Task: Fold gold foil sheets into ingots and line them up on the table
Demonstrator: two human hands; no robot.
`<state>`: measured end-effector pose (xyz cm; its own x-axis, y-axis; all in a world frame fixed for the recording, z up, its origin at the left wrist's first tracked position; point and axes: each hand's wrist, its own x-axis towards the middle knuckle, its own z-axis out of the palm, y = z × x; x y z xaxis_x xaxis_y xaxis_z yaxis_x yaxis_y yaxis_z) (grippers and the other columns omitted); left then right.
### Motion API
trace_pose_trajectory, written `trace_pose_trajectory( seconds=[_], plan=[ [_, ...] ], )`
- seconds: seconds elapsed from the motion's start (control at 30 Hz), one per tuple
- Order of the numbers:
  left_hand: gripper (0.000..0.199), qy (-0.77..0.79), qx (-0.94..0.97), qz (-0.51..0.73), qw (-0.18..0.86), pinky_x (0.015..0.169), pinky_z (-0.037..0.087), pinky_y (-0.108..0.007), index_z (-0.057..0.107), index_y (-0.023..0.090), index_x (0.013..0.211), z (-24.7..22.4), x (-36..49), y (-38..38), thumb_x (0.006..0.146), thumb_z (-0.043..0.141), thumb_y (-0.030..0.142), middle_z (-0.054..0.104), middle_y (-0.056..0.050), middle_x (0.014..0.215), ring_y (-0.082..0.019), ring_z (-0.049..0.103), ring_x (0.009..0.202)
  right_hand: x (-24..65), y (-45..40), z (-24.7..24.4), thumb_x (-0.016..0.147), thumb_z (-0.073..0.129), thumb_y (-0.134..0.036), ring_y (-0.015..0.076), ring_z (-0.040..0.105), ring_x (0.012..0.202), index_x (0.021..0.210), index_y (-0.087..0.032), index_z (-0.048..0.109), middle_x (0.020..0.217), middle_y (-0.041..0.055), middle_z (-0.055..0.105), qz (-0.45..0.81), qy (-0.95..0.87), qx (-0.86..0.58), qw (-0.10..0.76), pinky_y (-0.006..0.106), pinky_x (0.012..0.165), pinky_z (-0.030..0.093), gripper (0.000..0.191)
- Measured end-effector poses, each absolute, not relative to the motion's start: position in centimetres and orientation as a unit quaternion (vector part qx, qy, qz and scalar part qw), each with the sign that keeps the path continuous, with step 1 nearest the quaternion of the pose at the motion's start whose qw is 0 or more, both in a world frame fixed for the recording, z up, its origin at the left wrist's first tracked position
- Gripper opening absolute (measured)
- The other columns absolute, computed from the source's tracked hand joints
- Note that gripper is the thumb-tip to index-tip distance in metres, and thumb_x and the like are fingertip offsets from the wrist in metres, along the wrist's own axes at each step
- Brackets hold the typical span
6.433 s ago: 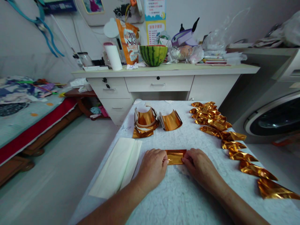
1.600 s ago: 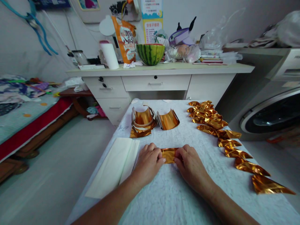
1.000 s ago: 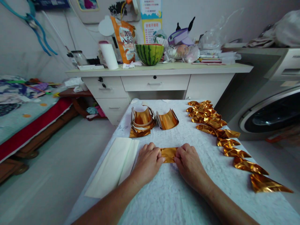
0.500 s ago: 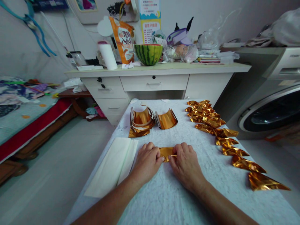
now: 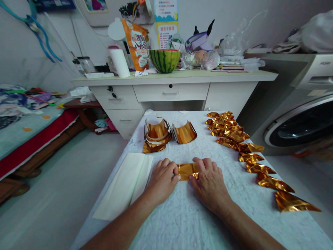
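A narrow strip of folded gold foil paper point(image 5: 186, 169) lies on the cloth-covered table point(image 5: 169, 225) between my hands. My left hand point(image 5: 162, 178) grips its left end, with thumb and fingers closed on it. At the other end, my right hand point(image 5: 209, 182) has its thumb and fingers closed on the foil's edge. Beyond them stand a curled stack of gold foil sheets point(image 5: 157, 131) and a smaller curled piece of gold foil point(image 5: 185, 132). Along the right side runs a row of twisted gold foil pieces point(image 5: 265, 168), the nearest being a pointed one point(image 5: 293, 202).
Folded white paper point(image 5: 122, 187) lies at the table's left. A white desk point(image 5: 171, 80) stands behind, bearing half a watermelon point(image 5: 164, 60), an orange pouch point(image 5: 137, 47) and a white paper roll point(image 5: 119, 61). A washing machine point(image 5: 293, 104) is at right, a bed point(image 5: 31, 132) at left.
My right hand has slid slightly to the right along the foil strip, so more of the gold shows between my hands. My left hand has barely moved.
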<state>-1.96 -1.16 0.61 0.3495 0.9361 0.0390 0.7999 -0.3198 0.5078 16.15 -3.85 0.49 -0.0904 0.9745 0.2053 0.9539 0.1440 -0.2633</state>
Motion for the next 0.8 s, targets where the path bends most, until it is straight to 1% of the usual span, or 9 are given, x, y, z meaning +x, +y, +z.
trace_pose_trajectory(
  seconds=[0.13, 0.23, 0.33, 0.43, 0.53, 0.6, 0.7, 0.73, 0.8],
  plan=[
    [0.011, 0.547, 0.793, 0.166, 0.209, 0.082, 0.038, -0.032, 0.050, 0.023, 0.082, 0.9, -1.9, -1.2, 0.082, 0.059, 0.018, 0.055, 0.000, 0.094, -0.021, 0.049, 0.094, 17.6, -3.8, 0.0, 0.085, 0.056, -0.030, 0.0293, 0.051, 0.096, 0.136, -0.024, 0.045, 0.113, 0.0118, 0.055, 0.019, -0.733, -0.661, 0.163, 0.043, 0.080, 0.040, 0.053],
    [0.010, 0.548, 0.793, 0.161, 0.209, 0.082, 0.038, -0.032, 0.050, 0.023, 0.082, 0.9, -1.9, -1.3, 0.082, 0.059, 0.018, 0.055, -0.001, 0.094, -0.021, 0.049, 0.094, 18.6, -3.7, -0.4, 0.086, 0.055, -0.029, 0.0313, 0.050, 0.104, 0.145, -0.026, 0.035, 0.126, 0.0133, 0.051, 0.010, -0.738, -0.656, 0.156, 0.047, 0.084, 0.040, 0.063],
    [0.010, 0.549, 0.793, 0.163, 0.208, 0.082, 0.038, -0.032, 0.050, 0.023, 0.082, 0.8, -2.0, -1.2, 0.082, 0.059, 0.018, 0.055, 0.000, 0.094, -0.021, 0.050, 0.094, 19.5, -3.6, -0.7, 0.085, 0.054, -0.026, 0.0324, 0.047, 0.114, 0.149, -0.026, 0.028, 0.133, 0.0141, 0.047, 0.008, -0.744, -0.650, 0.156, 0.050, 0.092, 0.039, 0.069],
    [0.011, 0.549, 0.792, 0.168, 0.207, 0.082, 0.037, -0.032, 0.050, 0.023, 0.082, 0.6, -2.0, -1.2, 0.082, 0.058, 0.017, 0.055, 0.000, 0.094, -0.021, 0.050, 0.093, 20.2, -3.5, -0.9, 0.084, 0.054, -0.024, 0.0330, 0.045, 0.119, 0.150, -0.027, 0.025, 0.136, 0.0139, 0.046, 0.009, -0.749, -0.643, 0.157, 0.051, 0.096, 0.038, 0.072],
    [0.011, 0.545, 0.794, 0.173, 0.208, 0.082, 0.037, -0.032, 0.050, 0.024, 0.083, 0.5, -2.1, -1.2, 0.081, 0.058, 0.016, 0.055, 0.000, 0.093, -0.021, 0.050, 0.093, 20.7, -3.3, -0.9, 0.083, 0.053, -0.021, 0.0335, 0.044, 0.121, 0.150, -0.027, 0.025, 0.138, 0.0138, 0.045, 0.031, -0.752, -0.640, 0.157, 0.053, 0.096, 0.037, 0.072],
    [0.011, 0.542, 0.794, 0.175, 0.212, 0.083, 0.037, -0.032, 0.051, 0.024, 0.084, 0.5, -2.2, -1.2, 0.081, 0.058, 0.015, 0.055, 0.000, 0.094, -0.021, 0.050, 0.094, 20.9, -3.1, -0.7, 0.082, 0.051, -0.019, 0.0341, 0.043, 0.122, 0.150, -0.024, 0.025, 0.138, 0.0146, 0.045, 0.052, -0.746, -0.644, 0.162, 0.054, 0.097, 0.036, 0.073],
    [0.011, 0.540, 0.793, 0.176, 0.219, 0.084, 0.037, -0.033, 0.051, 0.023, 0.085, 0.7, -2.2, -1.2, 0.082, 0.057, 0.015, 0.055, 0.000, 0.095, -0.021, 0.050, 0.095, 21.0, -2.8, -0.3, 0.085, 0.047, -0.020, 0.0326, 0.043, 0.121, 0.148, -0.020, 0.024, 0.136, 0.0152, 0.047, 0.087, -0.735, -0.640, 0.209, 0.054, 0.098, 0.037, 0.068],
    [0.011, 0.540, 0.793, 0.175, 0.220, 0.084, 0.037, -0.033, 0.051, 0.023, 0.085, 0.7, -2.2, -1.3, 0.082, 0.057, 0.015, 0.055, 0.000, 0.096, -0.021, 0.050, 0.096, 20.9, -2.8, -0.1, 0.086, 0.046, -0.022, 0.0317, 0.043, 0.120, 0.147, -0.019, 0.027, 0.133, 0.0149, 0.049, 0.098, -0.734, -0.631, 0.229, 0.052, 0.098, 0.037, 0.064],
    [0.011, 0.541, 0.792, 0.178, 0.221, 0.085, 0.038, -0.034, 0.050, 0.023, 0.085, 0.8, -2.2, -1.3, 0.081, 0.057, 0.015, 0.055, 0.000, 0.096, -0.021, 0.050, 0.096, 20.6, -2.7, 0.3, 0.088, 0.045, -0.026, 0.0302, 0.045, 0.117, 0.140, -0.018, 0.037, 0.127, 0.0137, 0.053, 0.115, -0.742, -0.608, 0.258, 0.050, 0.097, 0.038, 0.053]
  ],
)
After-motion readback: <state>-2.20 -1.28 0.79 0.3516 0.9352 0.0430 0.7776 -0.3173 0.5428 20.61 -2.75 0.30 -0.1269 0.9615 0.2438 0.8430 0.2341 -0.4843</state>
